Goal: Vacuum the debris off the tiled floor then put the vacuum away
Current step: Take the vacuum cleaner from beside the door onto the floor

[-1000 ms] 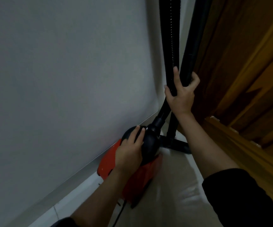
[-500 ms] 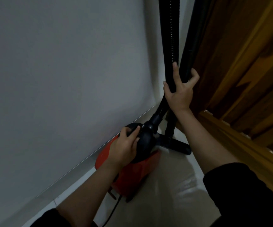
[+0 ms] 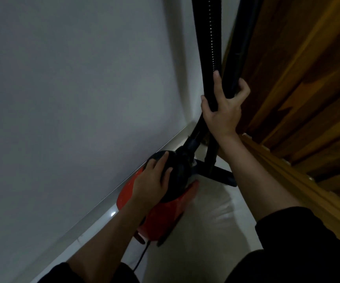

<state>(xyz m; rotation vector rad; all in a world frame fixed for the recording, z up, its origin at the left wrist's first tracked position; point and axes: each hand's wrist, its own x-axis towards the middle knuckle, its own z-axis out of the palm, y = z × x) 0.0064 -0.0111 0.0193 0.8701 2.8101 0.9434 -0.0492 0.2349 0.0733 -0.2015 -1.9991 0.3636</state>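
A red vacuum cleaner (image 3: 165, 211) with a black domed front sits on the pale tiled floor (image 3: 210, 231) against the wall's base. My left hand (image 3: 154, 180) rests on the black dome, fingers spread over it. A black ribbed hose (image 3: 208, 48) rises from the dome, and a black rigid tube (image 3: 238, 48) stands beside it, ending in a floor nozzle (image 3: 218, 174). My right hand (image 3: 224, 107) grips hose and tube together, fingers curled round them, in the corner.
A grey-white wall (image 3: 73, 88) fills the left side, with a pale skirting strip along its foot. A brown wooden door and frame (image 3: 308, 99) close off the right. A black power cord (image 3: 140, 258) trails from the vacuum's rear toward me.
My view has shifted slightly. My left hand has slid a little over the dome. My right hand keeps its hold on hose and tube, which stand in the same place.
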